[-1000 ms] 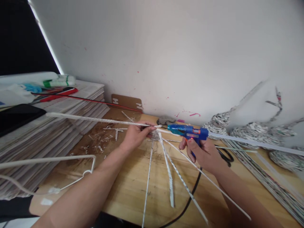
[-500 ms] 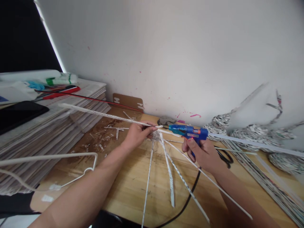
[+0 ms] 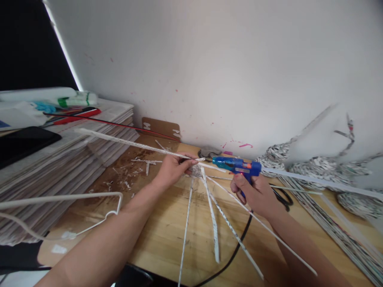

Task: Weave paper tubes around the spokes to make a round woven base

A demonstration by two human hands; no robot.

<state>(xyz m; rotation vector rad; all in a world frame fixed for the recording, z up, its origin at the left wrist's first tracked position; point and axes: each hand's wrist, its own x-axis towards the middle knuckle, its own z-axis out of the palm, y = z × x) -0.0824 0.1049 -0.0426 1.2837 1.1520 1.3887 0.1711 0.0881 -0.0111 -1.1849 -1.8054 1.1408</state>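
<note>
Left hand (image 3: 171,170) pinches a slim white rolled-paper stick (image 3: 134,144); right hand (image 3: 255,193) grips a blue plastic glue gun (image 3: 233,164) — one slip, and its metal nozzle (image 3: 208,159) could burn fingertips (image 3: 193,162).

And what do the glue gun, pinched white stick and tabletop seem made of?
Glue gun: probably plastic, smooth blue, slight sheen.
Pinched white stick: likely rolled paper, matte, with faint dark flecks.
Tabletop: wood or a wood-like surface, pale with visible grain.
</note>
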